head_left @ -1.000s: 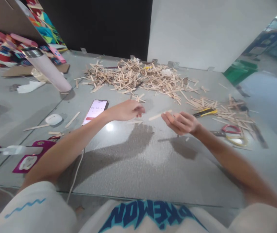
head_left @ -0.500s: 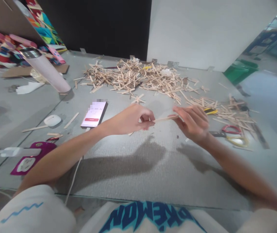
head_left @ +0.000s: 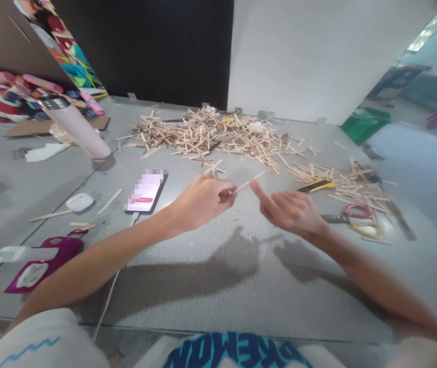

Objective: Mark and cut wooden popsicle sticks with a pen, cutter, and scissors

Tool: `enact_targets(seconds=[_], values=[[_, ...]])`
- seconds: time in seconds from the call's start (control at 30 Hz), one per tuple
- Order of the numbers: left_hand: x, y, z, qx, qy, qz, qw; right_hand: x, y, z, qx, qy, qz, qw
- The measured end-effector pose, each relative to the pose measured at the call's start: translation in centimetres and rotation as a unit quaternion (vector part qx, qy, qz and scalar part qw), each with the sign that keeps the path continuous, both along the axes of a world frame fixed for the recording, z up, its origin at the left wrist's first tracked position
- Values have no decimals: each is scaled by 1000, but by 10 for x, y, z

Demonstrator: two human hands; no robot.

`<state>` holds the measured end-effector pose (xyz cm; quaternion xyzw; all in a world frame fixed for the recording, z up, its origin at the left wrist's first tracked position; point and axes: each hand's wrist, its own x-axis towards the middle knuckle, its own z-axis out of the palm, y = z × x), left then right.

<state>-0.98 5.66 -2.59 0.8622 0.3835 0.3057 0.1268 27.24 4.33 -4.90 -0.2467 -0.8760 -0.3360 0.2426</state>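
1. Head view: I look down from afar on two bare hands above a grey table (head_left: 203,314), with one thin wooden stick (head_left: 243,186) between them.
2. The left hand (head_left: 205,200) pinches the stick at one end; the free end slants up and away, toward the right.
3. The right hand (head_left: 293,212) has its index finger stretched out to the free end, the other fingers curled in. I cannot tell whether that fingertip touches the stick, or whether the curled fingers enclose anything.
4. For good handling, I would want the left pinch steady but light, since so slim a stick would probably twist or snap if forced. I would bring the right fingertip to it gently, clear of the stick heap (head_left: 203,135) behind.
5. Containers: a pale pink flask (head_left: 78,130) with a shiny metal top is at the back left; its contents are hidden.
6. A green bin (head_left: 366,125) is at the far right, past the table; I cannot make out its contents.
7. A rounded white object (head_left: 79,203), perhaps a case, lies left of the phone (head_left: 147,191).
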Motion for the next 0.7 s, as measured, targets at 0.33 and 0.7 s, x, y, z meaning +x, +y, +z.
enact_targets(seconds=[0.33, 0.7], values=[[1, -2, -5, 14, 44, 14, 999, -10, -8, -13, -98, -81, -58, 990], [-1, 5, -9, 14, 106, 30, 994, -1, 22, -16, -200, -37, -213, 956]])
